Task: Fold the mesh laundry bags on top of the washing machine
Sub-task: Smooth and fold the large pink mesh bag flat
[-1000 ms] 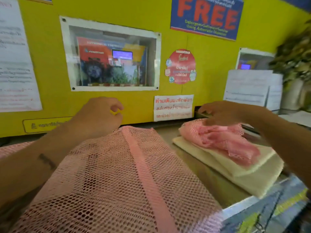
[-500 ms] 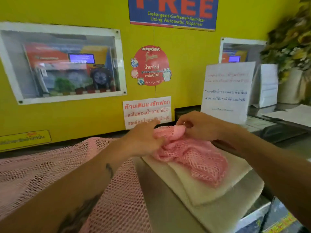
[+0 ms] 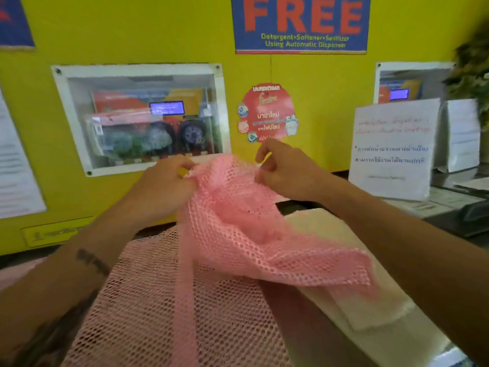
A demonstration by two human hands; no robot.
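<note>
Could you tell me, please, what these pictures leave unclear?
Head view:
- Left hand and right hand fingertips: buried in the pink mesh bag.
- Cream folded bags: count unclear, partly covered by it.
- Paper notice: blurred, unreadable.
- Flat mesh bag: cut off by the bottom edge.

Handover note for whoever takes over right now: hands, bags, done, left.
Left hand: shut on the small pink mesh bag, pinching its top edge.
Right hand: shut on the same bag's top edge, opposite side.
The bag is lifted, unfolded, its lower end draping over the cream folded bags stacked at right.
A large pink mesh bag lies spread flat on the machine top, nearest the person.
Done: cream bags appear folded and stacked.
Left: fold the held bag, then probably the large one.
</note>
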